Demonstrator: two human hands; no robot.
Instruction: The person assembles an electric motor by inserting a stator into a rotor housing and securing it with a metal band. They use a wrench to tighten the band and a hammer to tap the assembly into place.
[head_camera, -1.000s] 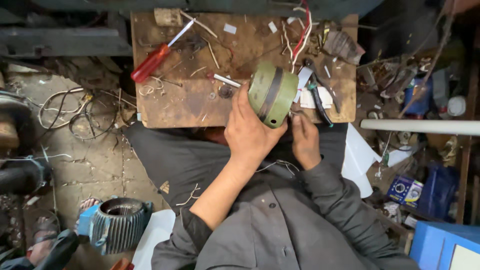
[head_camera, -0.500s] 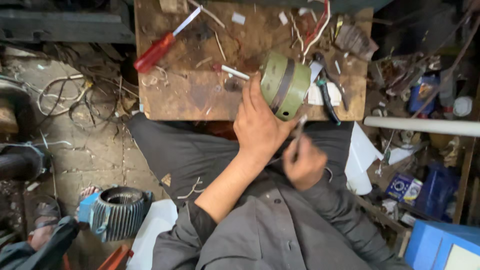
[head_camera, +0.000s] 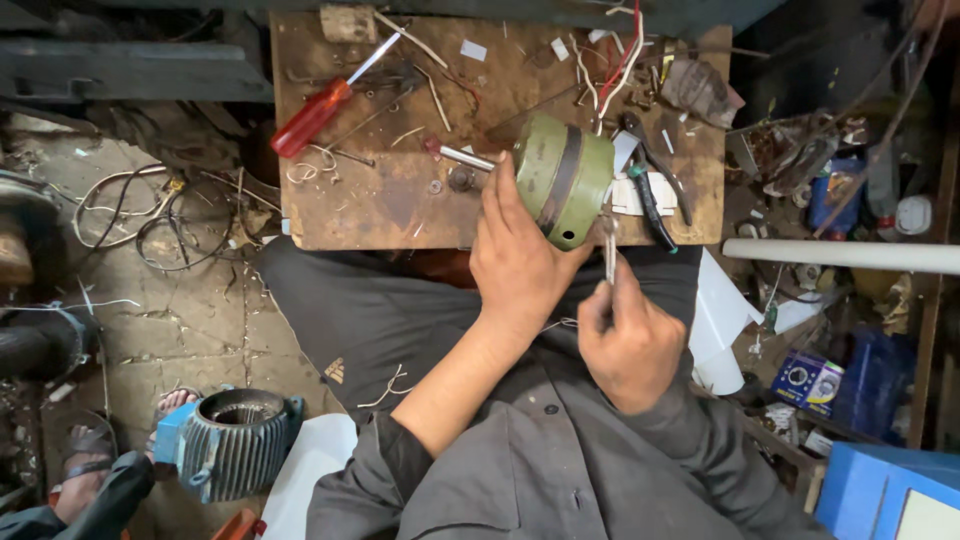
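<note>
Gripping green motor (head_camera: 562, 178) on board (head_camera: 380, 200) with left hand (head_camera: 520, 262), fingers wrapped; right hand (head_camera: 630, 345) clamping fingers around thin tool (head_camera: 609, 245).

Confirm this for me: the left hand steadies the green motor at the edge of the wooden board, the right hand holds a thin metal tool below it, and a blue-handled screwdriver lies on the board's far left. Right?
Not quite. The head view shows the screwdriver has a red handle, not blue. The rest stands: the left hand steadies the green motor at the edge of the wooden board, and the right hand holds a thin metal tool below it.
</note>
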